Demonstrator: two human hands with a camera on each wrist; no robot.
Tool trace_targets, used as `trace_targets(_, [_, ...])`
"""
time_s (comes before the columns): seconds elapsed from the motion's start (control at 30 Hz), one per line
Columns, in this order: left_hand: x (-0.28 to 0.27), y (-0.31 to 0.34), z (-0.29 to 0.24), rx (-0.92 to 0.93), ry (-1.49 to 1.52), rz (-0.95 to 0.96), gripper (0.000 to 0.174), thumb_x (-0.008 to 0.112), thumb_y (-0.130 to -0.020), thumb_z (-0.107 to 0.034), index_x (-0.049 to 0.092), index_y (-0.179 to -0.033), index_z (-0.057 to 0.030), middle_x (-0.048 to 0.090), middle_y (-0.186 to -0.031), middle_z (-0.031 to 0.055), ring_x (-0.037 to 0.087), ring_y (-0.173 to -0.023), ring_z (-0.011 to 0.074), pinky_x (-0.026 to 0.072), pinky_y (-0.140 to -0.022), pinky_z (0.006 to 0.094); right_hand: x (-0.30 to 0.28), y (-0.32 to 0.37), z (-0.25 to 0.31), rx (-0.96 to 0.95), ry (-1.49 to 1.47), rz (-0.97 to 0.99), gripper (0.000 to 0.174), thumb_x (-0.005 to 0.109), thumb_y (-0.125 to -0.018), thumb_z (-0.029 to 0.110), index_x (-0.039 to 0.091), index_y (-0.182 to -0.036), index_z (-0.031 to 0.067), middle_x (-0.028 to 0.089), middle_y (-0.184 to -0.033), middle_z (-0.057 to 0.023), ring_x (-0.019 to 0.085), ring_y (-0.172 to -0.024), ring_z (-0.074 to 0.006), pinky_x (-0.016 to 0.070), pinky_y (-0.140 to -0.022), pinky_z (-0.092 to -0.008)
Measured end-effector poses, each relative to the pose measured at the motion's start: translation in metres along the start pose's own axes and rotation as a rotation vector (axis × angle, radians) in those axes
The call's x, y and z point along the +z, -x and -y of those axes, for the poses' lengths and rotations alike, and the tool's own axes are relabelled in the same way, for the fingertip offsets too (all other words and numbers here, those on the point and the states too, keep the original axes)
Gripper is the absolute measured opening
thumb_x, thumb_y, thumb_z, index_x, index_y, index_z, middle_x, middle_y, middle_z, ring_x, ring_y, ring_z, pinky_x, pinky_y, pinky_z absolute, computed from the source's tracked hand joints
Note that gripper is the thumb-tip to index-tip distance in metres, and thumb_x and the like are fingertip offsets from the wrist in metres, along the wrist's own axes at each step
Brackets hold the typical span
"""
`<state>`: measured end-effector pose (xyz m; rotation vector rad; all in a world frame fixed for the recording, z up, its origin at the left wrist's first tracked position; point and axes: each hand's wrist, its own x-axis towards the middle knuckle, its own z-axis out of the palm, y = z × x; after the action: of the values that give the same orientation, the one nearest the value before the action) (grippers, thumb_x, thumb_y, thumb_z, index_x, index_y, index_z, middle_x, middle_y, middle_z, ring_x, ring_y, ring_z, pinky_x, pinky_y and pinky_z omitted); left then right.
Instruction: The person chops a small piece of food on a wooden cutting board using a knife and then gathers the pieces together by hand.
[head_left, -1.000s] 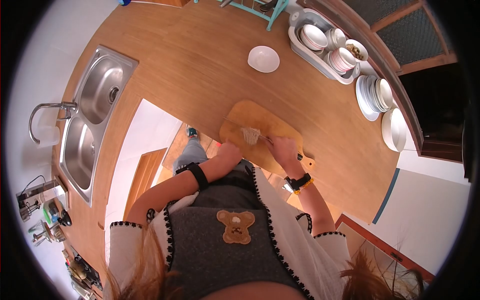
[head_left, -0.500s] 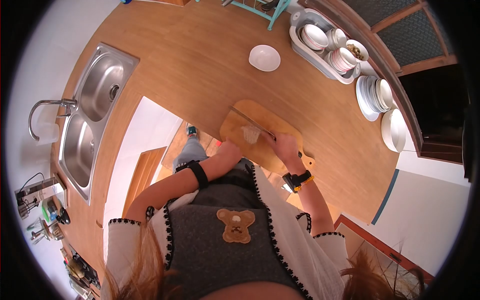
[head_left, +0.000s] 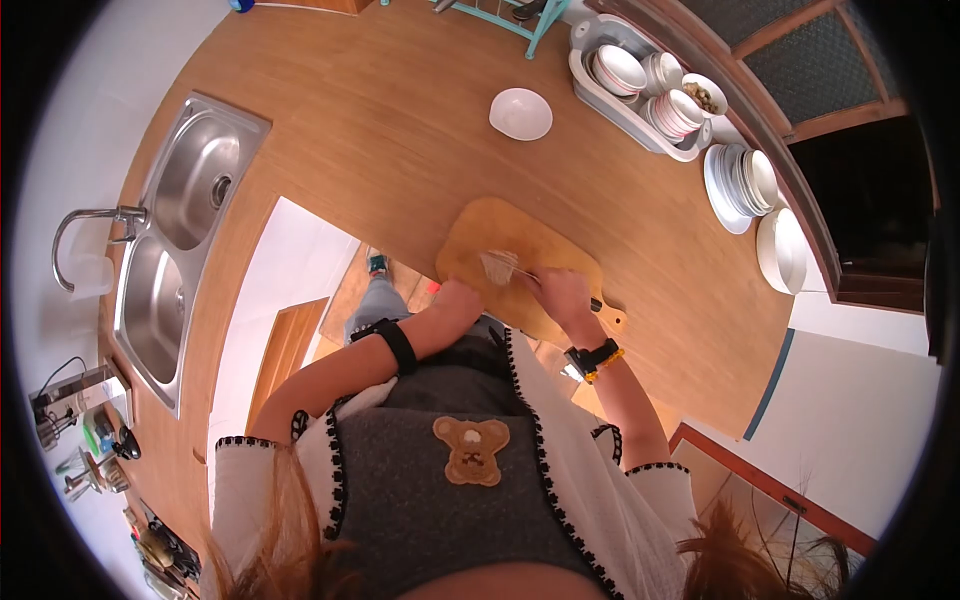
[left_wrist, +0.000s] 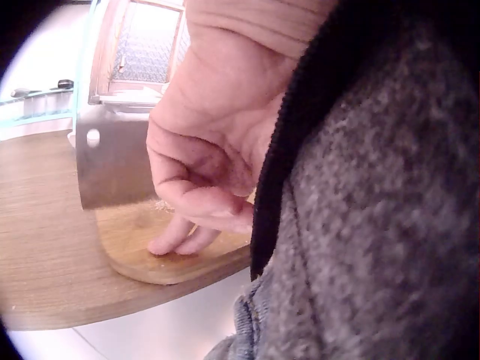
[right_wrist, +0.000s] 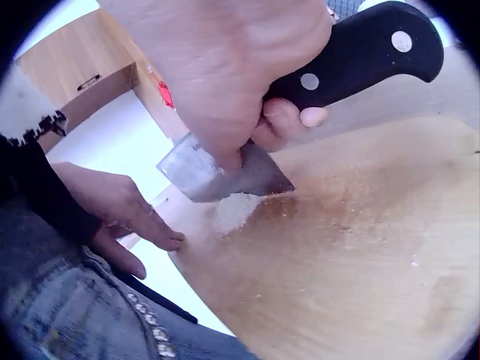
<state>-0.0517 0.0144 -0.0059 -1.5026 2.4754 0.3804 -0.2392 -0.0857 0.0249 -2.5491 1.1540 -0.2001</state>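
A wooden cutting board (head_left: 485,222) lies at the counter's edge in front of the person. On it is a small heap of finely chopped pale food (right_wrist: 235,212), its kind unclear. My right hand (head_left: 563,295) grips a cleaver by its black handle (right_wrist: 360,52), with fingers also against the blade. The cleaver's broad blade (right_wrist: 225,176) is tilted, its edge right at the pale heap. At the board's near edge, my left hand (head_left: 455,305) rests straight fingertips on the wood; its other fingers are bent. The blade (left_wrist: 116,165) stands beyond the left hand in the left wrist view.
A white bowl (head_left: 521,114) sits farther back on the counter. Along the window side are a grey dish tub (head_left: 592,75) with stacked bowls, a stack of plates (head_left: 722,190) and a large white bowl (head_left: 781,252). A double sink (head_left: 195,180) is at the left.
Half a second ago the blade reached out past the heap toward the board's far left side; now it is tilted at the heap. The left hand stays at the board's edge.
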Motion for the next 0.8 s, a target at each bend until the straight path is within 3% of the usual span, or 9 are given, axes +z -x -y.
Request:
trace_targets(0.27, [0.003, -0.005, -0.001, -0.04, -0.017, 0.004, 0.015, 0.059, -0.073, -0.017, 0.072, -0.074, -0.0099, 0.069, -0.074, 0.0075, 0.065, -0.071, 0.0239, 0.0497, -0.064, 0.0364, 0.004, 0.0, -0.003, -0.009, 0.158, 0.166, 0.023, 0.057, -0.085, 0.034, 0.063, -0.083, 0.0121, 0.064, -0.07, -0.009, 0.063, -0.065, -0.0282, 0.0493, -0.057, -0.039])
trace_targets(0.8, [0.001, 0.001, 0.002, -0.021, -0.011, -0.034, 0.015, 0.059, -0.072, -0.019, 0.072, -0.07, -0.0108, 0.068, -0.07, 0.007, 0.065, -0.071, 0.0236, 0.0491, -0.062, 0.0353, 0.009, 0.004, -0.002, -0.053, 0.112, 0.081, 0.023, 0.058, -0.085, 0.035, 0.062, -0.082, 0.0127, 0.064, -0.068, -0.0085, 0.064, -0.061, -0.0274, 0.0494, -0.053, -0.0398])
